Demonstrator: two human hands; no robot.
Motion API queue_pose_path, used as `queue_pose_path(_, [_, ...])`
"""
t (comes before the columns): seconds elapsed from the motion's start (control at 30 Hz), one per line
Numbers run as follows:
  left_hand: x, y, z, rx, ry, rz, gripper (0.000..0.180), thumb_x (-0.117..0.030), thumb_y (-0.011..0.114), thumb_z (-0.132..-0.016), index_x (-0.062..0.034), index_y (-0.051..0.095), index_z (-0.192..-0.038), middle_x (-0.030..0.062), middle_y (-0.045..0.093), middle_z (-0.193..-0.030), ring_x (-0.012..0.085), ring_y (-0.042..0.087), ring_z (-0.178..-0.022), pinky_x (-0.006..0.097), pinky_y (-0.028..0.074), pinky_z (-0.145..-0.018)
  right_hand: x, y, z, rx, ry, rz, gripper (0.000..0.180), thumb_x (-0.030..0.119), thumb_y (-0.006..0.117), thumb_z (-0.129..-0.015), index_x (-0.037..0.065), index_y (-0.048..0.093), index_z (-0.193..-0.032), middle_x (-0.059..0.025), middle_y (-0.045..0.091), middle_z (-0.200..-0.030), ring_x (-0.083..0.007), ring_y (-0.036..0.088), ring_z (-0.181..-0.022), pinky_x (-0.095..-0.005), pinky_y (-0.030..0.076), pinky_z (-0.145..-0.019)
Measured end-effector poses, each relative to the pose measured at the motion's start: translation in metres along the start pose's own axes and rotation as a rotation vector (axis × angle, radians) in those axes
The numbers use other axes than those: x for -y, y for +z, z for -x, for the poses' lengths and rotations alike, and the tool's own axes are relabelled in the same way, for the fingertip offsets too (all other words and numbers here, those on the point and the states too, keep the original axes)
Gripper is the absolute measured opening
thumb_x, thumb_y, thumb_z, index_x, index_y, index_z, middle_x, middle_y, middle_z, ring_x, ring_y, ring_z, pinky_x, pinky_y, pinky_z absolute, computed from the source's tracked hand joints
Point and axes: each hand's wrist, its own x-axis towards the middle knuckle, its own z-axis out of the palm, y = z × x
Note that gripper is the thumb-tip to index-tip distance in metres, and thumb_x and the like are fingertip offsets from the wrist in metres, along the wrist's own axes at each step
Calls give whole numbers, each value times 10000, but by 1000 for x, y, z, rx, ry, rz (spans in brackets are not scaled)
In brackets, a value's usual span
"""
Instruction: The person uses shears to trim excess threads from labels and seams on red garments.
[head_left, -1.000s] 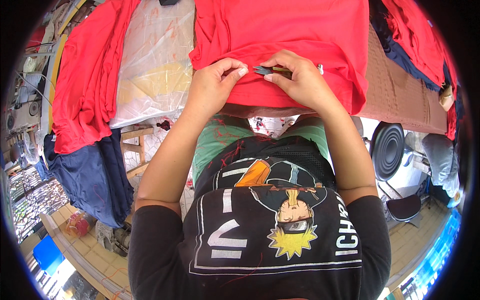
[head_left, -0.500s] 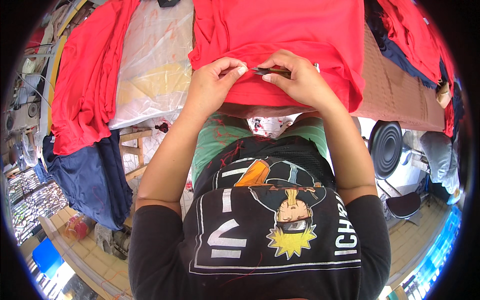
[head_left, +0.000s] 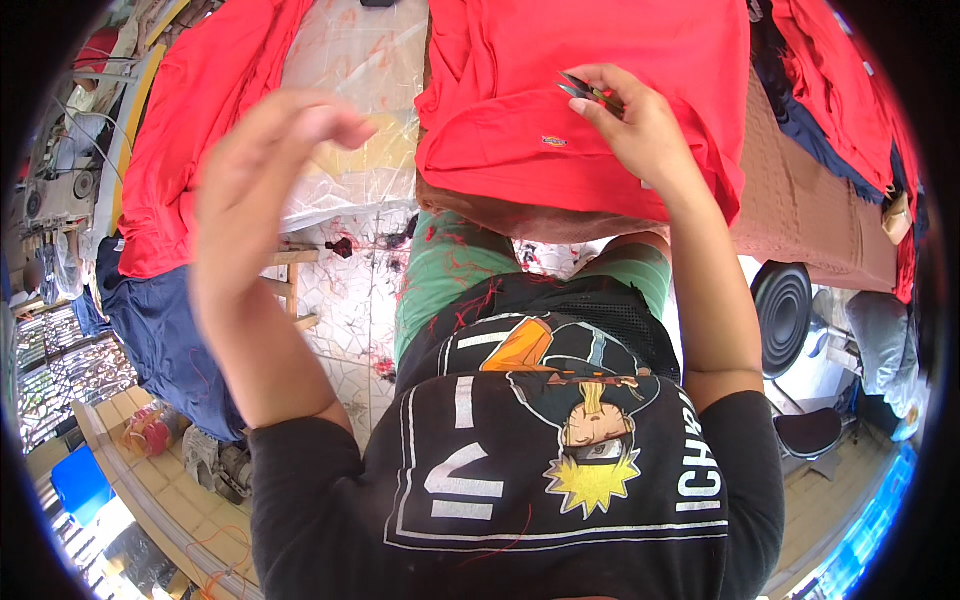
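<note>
My right hand (head_left: 628, 112) holds a small pair of thread snips (head_left: 590, 92), its two pointed blades apart and directed left. Under it a red garment (head_left: 590, 40) lies spread over the table, with a small sewn label (head_left: 554, 141) showing near its front hem. The blades are over the red cloth; whether they touch it I cannot tell. Off to the left, my left hand (head_left: 285, 140) is raised away from the garment, over the clear plastic sheet's near side. Motion smears its fingers, and I see nothing plainly held in them.
At the left hang piled red garments (head_left: 190, 140) and a navy cloth (head_left: 165, 330). Clear plastic (head_left: 350, 60) covers the table beside the red garment. More red cloth (head_left: 840, 90) lies at the right, above a round black stool seat (head_left: 780, 315). Red threads litter the floor.
My left hand has left the red cloth and swung out to the left. My right hand, still holding the snips, has moved up and right, uncovering the label.
</note>
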Motion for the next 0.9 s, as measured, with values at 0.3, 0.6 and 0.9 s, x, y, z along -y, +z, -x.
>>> queue_pose_path(0.3, [129, 107, 20, -298, 414, -666, 271, -49, 740, -738, -115, 653, -985, 55, 638, -999, 249, 599, -929, 369, 453, -828, -4, -16, 32, 108, -98, 98, 207, 136, 683, -804, 64, 652, -996, -149, 675, -834, -340, 652, -770, -397, 512, -687])
queue_pose_path(0.6, [124, 117, 40, -262, 403, -578, 381, -186, 826, -658, -125, 626, -976, 32, 601, -1109, 239, 562, -992, 389, 394, -869, -15, -21, 60, 261, -40, 73, 220, 98, 676, -786, 55, 649, -1000, -153, 674, -864, -330, 656, -776, -380, 511, -685])
queue_pose_path(0.9, [68, 161, -29, 128, 257, -514, 277, -188, 683, -856, -22, 629, -1072, 69, 668, -948, 252, 639, -870, 339, 493, -777, 31, -30, 49, -77, -224, 444, 197, 199, 693, -814, 97, 644, -975, -108, 669, -800, -301, 670, -773, -387, 532, -646])
